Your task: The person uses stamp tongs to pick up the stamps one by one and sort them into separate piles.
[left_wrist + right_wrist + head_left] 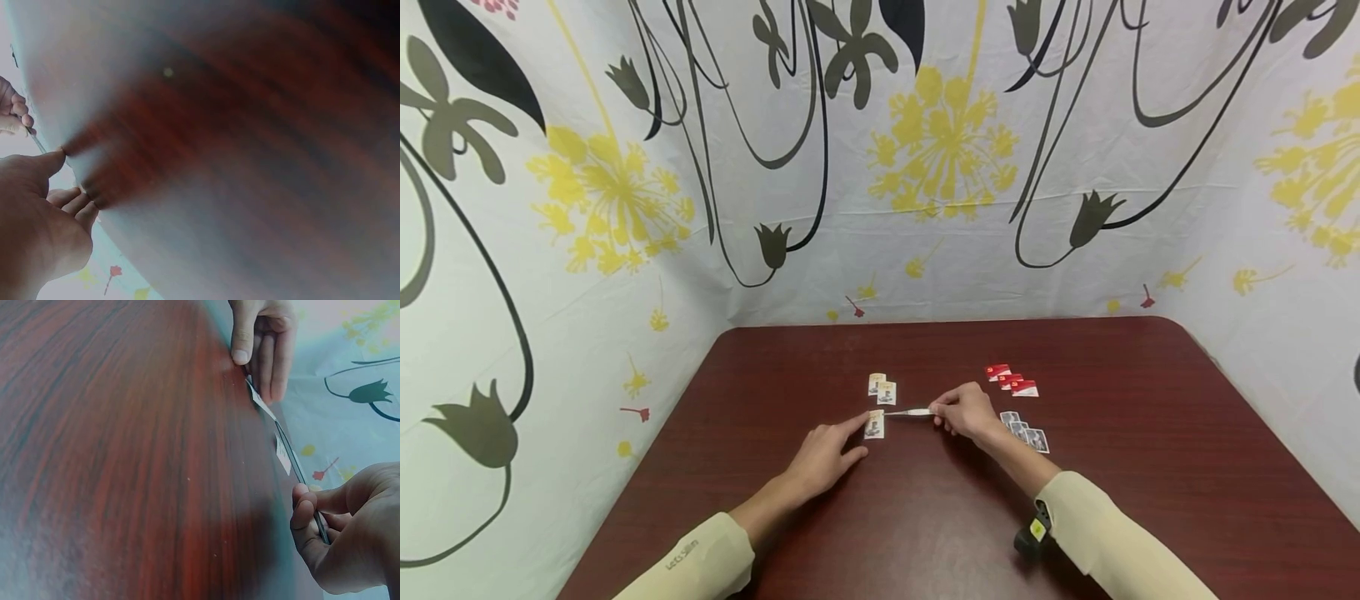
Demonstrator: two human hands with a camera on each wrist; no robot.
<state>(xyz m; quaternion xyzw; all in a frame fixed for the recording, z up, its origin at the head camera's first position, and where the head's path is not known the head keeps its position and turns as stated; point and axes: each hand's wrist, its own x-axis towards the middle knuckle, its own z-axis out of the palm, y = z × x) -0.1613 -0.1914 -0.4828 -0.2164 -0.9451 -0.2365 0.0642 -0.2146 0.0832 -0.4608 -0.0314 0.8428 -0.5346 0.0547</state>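
A small pale card with a printed figure lies near the middle of the table. The index fingertip of my left hand touches its upper left edge, the fingers fairly straight. My right hand pinches slim metal tweezers, whose tips reach left to the card's upper right corner. In the right wrist view the tweezers run from the right hand towards the card by the left hand. Whether the tips grip the card, I cannot tell.
Two similar pale cards overlap just beyond. Several red cards lie at the back right, with several grey picture cards nearer, beside the right forearm. The dark red table meets a flower-patterned cloth behind.
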